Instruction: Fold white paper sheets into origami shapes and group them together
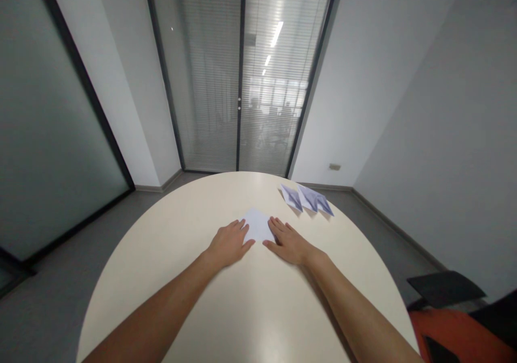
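Observation:
A small white sheet of paper [257,224] lies on the round table, its far corner pointing away from me. My left hand [230,242] rests on the sheet's left edge, fingers stretched out and thumb toward the near edge. On the right edge lies my right hand [288,242], palm down with its fingers extended and thumb pointing inward. Both hands cover the sides of the sheet, so its full outline and any folds there are hidden. Beyond my right hand, several folded white papers [309,199] sit in a row near the table's far right edge.
The cream round table [169,255] spans the lower view. An orange and black chair [456,325] stands at the lower right. Behind the table are a glass partition with blinds [210,83] and a white wall with a socket [335,166].

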A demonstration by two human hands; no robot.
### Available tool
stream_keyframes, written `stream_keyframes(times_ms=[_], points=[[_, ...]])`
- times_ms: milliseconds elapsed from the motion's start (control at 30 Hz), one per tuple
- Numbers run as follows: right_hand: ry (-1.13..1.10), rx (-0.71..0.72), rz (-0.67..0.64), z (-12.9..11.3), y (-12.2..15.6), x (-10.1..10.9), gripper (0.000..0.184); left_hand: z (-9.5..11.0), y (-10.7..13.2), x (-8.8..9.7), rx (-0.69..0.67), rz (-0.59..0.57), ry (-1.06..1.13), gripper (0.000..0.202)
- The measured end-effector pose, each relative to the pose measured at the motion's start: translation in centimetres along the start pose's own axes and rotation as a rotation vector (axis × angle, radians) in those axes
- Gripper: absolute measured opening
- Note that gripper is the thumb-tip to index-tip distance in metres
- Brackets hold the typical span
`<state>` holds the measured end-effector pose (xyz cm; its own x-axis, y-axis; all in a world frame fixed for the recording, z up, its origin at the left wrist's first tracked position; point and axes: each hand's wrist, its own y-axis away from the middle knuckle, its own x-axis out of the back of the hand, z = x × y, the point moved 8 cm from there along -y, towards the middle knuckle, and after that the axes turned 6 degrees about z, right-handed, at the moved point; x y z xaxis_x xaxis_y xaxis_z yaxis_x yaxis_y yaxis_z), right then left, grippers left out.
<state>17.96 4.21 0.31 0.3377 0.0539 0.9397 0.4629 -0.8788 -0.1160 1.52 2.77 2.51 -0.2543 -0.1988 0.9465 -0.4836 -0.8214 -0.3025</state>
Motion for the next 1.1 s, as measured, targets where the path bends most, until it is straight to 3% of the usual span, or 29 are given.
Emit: stream_keyframes(times_ms=[500,767,1100], points=[[0.086,-0.121,-0.133,0.4,0.6,-0.6,0.087,-0.2,0.0,0.2,-0.013,-0.017,0.008,0.046],[0.119,0.032,0.033,-1.3,0.5,0.7,0.079,-0.5,0.0,0.3,0.000,-0.008,0.026,0.047],[0.043,0.036,0.018,-0.8,0.0,0.5,0.078,-1.0,-0.1,0.1,0.033,0.039,-0.009,0.039]])
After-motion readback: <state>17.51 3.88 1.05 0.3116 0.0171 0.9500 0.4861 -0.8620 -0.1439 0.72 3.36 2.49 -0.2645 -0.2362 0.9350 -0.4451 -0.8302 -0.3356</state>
